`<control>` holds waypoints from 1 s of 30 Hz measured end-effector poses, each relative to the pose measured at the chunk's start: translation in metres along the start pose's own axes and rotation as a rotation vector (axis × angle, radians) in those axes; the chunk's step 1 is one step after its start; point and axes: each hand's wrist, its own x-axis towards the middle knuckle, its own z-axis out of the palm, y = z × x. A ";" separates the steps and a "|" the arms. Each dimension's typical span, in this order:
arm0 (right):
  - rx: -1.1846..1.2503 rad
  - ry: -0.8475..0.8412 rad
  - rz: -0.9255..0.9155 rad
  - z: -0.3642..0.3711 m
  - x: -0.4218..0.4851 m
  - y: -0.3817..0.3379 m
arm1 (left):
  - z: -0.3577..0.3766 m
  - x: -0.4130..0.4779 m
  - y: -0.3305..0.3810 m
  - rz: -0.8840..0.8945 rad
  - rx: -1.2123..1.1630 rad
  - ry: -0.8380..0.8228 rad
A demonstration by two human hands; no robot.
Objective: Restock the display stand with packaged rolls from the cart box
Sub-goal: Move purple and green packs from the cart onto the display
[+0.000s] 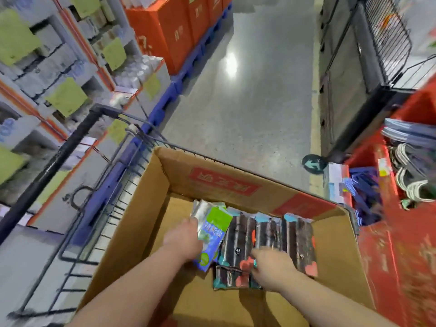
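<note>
The person leans over an open cardboard box (162, 185) that sits in a wire cart (118, 185). The box's far flap carries a red printed panel with pale characters, upside down from here and too blurred to read.

The left hand (184, 241) grips a green-and-blue pack (215, 230) by its left edge, fingers curled round it. The pack is raised off the box floor. Its long axis runs from the person toward the far wall, with the far end leaning a little right. The white lettering on it is smeared and unreadable. A silvery pack edge shows just behind it.

Beside it, dark striped packs (302, 239) with coral-red shapes and teal ends lie flat in a row against the far wall. Their long axes run near to far, and they touch side by side. Two of them show a small black dot marked "45". One more dark pack (230, 277) lies crosswise at the near end of the row, its long axis across the box.

The right hand (271, 267) lies on these dark packs. Blur hides the fingers, so I cannot tell whether it grips one or only rests there.

To the right stands the red display stand (389, 256), with goods piled in its bins. A round floor sticker (313, 164) bears a pale arrow pointing left. Shelving (28, 128) with green tags (66, 96) runs along the left, and orange cartons (179, 27) stand farther down the aisle.
</note>
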 end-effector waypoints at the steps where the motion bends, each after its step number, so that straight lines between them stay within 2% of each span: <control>1: 0.038 -0.019 0.008 0.003 0.009 -0.005 | 0.003 0.009 -0.005 -0.017 -0.027 -0.016; 6: 0.396 -0.112 0.093 0.009 0.053 -0.027 | 0.013 0.042 -0.017 -0.138 -0.268 -0.053; 11: 0.934 -0.118 0.221 0.021 0.083 -0.047 | 0.023 0.062 -0.015 -0.233 -0.631 -0.042; 16: 1.509 -0.084 0.364 0.030 0.097 -0.066 | 0.032 0.072 -0.019 -0.304 -0.741 -0.007; 18: 1.647 -0.067 0.389 0.034 0.099 -0.070 | 0.032 0.072 -0.018 -0.319 -0.813 0.034; 22: 1.693 -0.077 0.378 0.037 0.092 -0.058 | 0.037 0.076 -0.017 -0.372 -0.820 0.047; 26: 1.620 -0.004 0.483 0.045 0.081 -0.024 | 0.040 0.082 -0.009 -0.409 -0.783 0.004; 30: 1.629 0.011 0.545 0.056 0.066 0.008 | 0.039 0.086 0.003 -0.457 -0.807 0.032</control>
